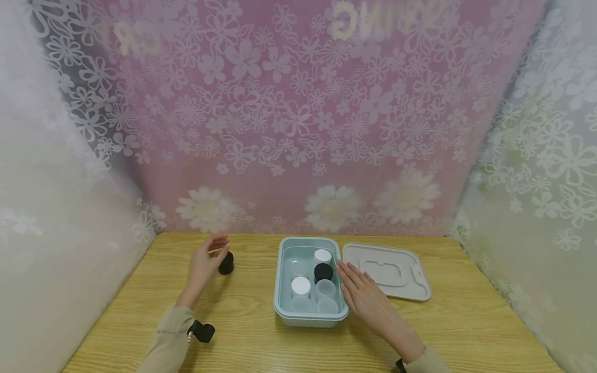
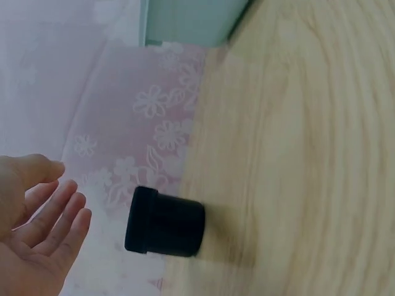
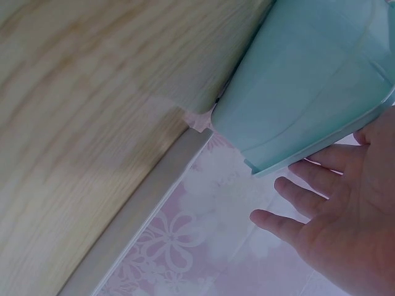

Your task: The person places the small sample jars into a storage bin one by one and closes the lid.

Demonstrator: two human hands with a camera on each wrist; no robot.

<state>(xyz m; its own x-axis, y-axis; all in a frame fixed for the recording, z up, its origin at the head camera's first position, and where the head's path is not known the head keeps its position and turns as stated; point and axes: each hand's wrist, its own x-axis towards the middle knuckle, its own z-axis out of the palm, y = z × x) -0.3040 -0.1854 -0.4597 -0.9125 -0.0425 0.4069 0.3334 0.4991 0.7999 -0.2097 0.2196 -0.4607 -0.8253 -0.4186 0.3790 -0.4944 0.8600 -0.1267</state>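
Note:
A small black lidded jar (image 1: 226,263) stands upright on the wooden table, left of a pale blue plastic bin (image 1: 308,322). My left hand (image 1: 205,267) hovers just beside and above this jar, fingers loosely bent. In the left wrist view a gap shows between the fingers and the black jar (image 2: 165,222). My right hand (image 1: 368,305) is at the bin's right rim with its fingers extended, and the right wrist view shows its fingertips along the rim. Inside the bin are two white-lidded jars (image 1: 300,286), a black-lidded one (image 1: 324,272) and several translucent containers (image 1: 325,289).
A flat greyish-white lid (image 1: 406,277) lies on the table to the right of the bin, partly behind my right hand. Flower-patterned curtains (image 1: 298,119) close off the back and both sides of the wooden table (image 1: 252,336).

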